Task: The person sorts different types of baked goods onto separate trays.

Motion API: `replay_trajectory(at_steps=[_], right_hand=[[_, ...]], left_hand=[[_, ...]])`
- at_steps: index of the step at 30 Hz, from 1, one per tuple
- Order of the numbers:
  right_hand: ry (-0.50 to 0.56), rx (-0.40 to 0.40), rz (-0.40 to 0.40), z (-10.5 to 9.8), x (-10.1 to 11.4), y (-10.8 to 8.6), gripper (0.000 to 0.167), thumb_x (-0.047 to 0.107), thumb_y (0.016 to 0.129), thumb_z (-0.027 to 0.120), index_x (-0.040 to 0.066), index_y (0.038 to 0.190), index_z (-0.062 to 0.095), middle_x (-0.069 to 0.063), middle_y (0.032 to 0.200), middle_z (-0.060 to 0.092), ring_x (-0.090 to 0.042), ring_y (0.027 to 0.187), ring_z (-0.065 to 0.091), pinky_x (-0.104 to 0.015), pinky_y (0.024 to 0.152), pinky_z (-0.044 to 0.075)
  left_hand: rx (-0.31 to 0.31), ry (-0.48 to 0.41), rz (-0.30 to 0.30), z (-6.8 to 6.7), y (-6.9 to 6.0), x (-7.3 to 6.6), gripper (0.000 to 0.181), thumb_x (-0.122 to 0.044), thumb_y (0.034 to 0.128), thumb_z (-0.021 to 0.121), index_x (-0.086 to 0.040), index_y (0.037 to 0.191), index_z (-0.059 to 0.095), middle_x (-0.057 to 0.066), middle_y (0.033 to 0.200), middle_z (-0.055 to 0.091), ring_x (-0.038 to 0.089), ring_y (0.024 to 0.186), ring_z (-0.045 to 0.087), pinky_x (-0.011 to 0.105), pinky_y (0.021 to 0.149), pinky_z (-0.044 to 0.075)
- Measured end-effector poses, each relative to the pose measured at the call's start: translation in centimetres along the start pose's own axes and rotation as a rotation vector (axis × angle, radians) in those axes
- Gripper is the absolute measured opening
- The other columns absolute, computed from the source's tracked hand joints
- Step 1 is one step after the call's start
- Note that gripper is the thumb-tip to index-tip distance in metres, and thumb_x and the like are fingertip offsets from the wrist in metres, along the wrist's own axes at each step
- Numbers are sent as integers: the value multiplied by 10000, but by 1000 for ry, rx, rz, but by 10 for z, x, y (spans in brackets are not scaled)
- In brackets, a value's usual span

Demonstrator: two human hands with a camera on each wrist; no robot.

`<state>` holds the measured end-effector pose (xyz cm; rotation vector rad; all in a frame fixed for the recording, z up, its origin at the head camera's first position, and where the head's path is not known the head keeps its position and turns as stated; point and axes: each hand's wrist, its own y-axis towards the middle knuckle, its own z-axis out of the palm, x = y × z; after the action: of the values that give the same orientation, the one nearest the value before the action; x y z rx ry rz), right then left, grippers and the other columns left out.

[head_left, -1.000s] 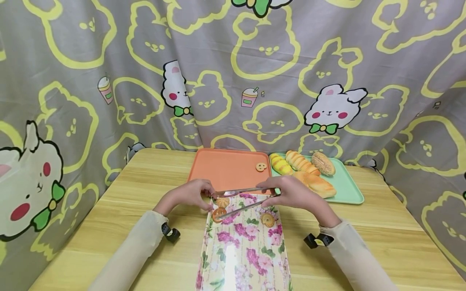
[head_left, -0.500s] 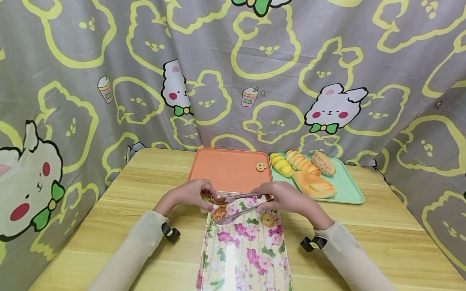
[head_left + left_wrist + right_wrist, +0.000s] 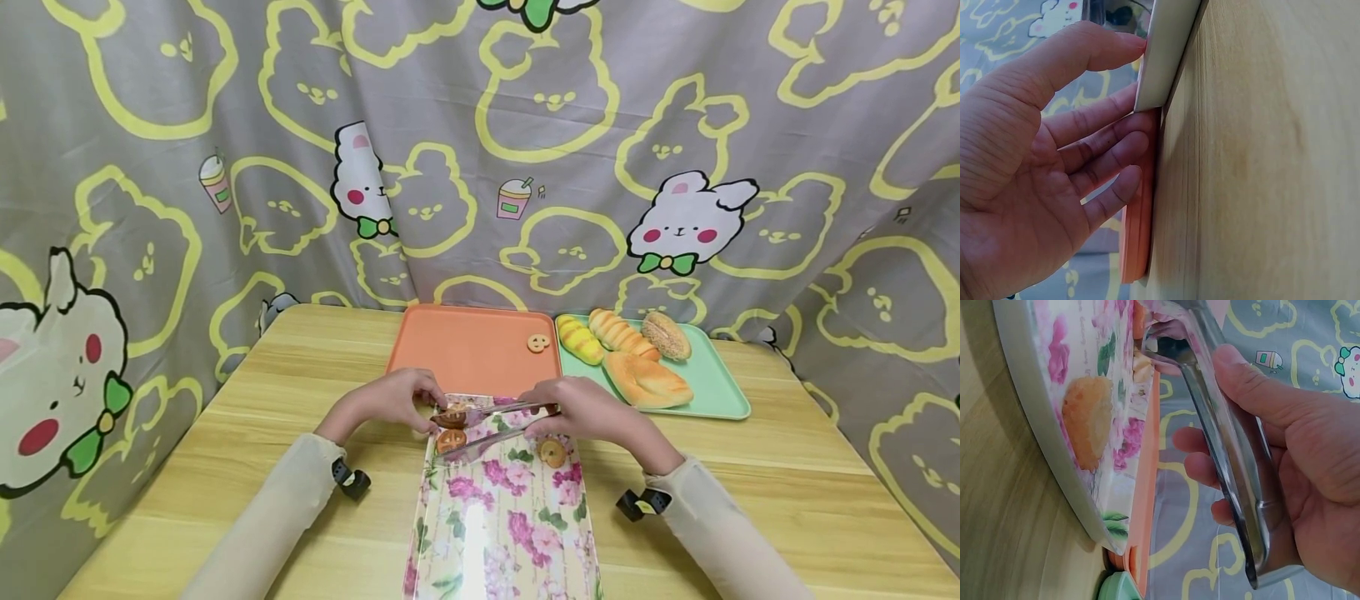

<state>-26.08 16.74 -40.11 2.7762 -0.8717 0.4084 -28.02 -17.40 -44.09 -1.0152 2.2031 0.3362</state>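
My right hand [image 3: 573, 408] grips a pair of metal tongs [image 3: 1235, 465] near their hinged end. The spread tips of the tongs reach to the left over the floral tray [image 3: 510, 508]. Two cookies lie at that tray's far left corner: a brown one with a face pattern [image 3: 451, 441] between the tong arms, and another [image 3: 452, 417] partly covered by the upper arm. A third, golden cookie [image 3: 551, 452] rests at the tray's right side. At the far left corner, my left hand [image 3: 401, 400] holds the tray's edge with thumb and forefinger; its other fingers are loosely bent.
Behind the floral tray lies an orange tray [image 3: 468, 346] bearing one small smiling cookie [image 3: 537, 343]. A green tray [image 3: 723, 392] to its right carries several breads [image 3: 648, 379]. The wooden table [image 3: 300, 358] meets a patterned curtain [image 3: 450, 183] at the back.
The tongs and right hand have shifted slightly left and toward me. The upper tong arm now crosses the farther cookie, and the lower arm lies nearer than the brown one. My left hand stays put.
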Motion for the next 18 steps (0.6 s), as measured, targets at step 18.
replay_trajectory(at_steps=[18], right_hand=[[10,-1,-52,-16,-2,-8,395,396,863,781,144,1168,780,8,1008,787,15,714,591,-210,647,478]], left_hand=[[-1,-20,16,1,1,2,235,-176,837,811,-104,1055,762,54,1034,633,229,888,549,266,784,484]])
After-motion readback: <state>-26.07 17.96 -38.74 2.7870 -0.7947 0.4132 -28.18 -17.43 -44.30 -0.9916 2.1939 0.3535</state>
